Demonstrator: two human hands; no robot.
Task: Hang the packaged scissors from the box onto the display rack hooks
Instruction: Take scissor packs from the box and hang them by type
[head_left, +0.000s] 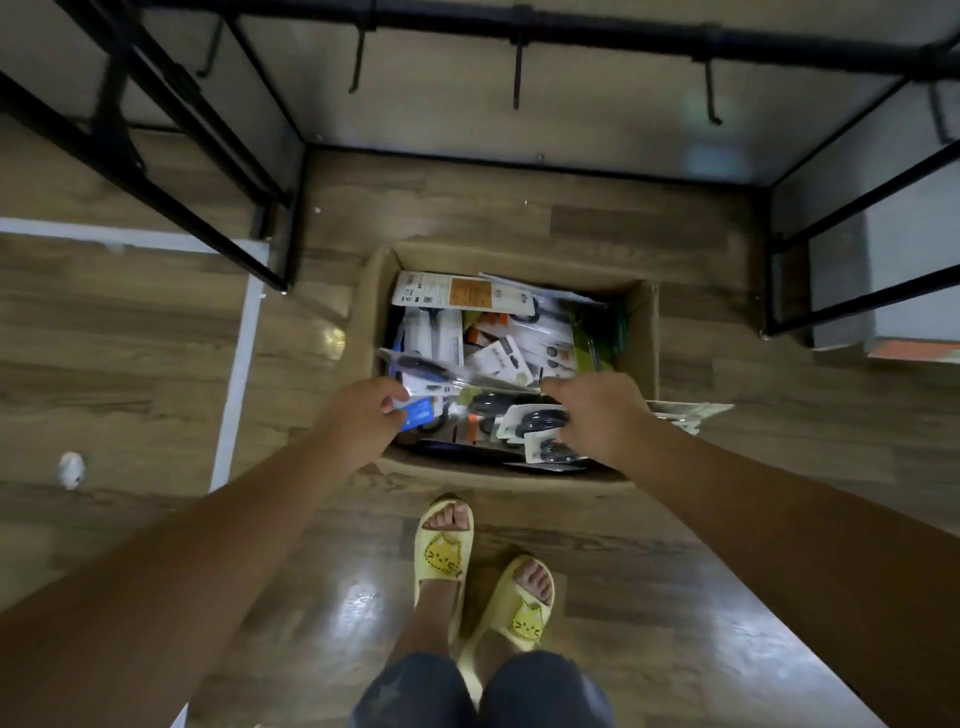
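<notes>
1. Head view, looking straight down: an open cardboard box (644, 332) sits on the wood-pattern floor (130, 364), just ahead of the person's feet in yellow slippers (441, 551).
2. Box contents: a loose heap of packaged scissors (498, 358), cards lying at mixed angles, some face down with white backs showing. One long white-and-orange card (447, 292) lies flat near the far wall of the box.
3. Left hand (363, 415) is at the near-left corner of the box. Its fingers (387, 402) are closed on a pack with a blue card (418, 413), thumb and fingertips pinching the card's near edge.
4. Right hand (597, 415) is over the near-right part of the box, palm down. Its fingers (553, 387) are curled down onto the packs with dark oval handles (540, 421); contact is visible, but whether they actually grip one I cannot tell (motion blur, and the hand covers the fingertips).
5. A few more white cards (691, 413) stick out past the right wall of the box, behind the right wrist.
6. Display rack (571, 36): a black horizontal bar crosses the top of the view, with black hooks (516, 73) hanging from it, well apart from the box. The hooks in view carry nothing.
7. A small white object (71, 469) lies on the floor far left; too blurred to identify.
</notes>
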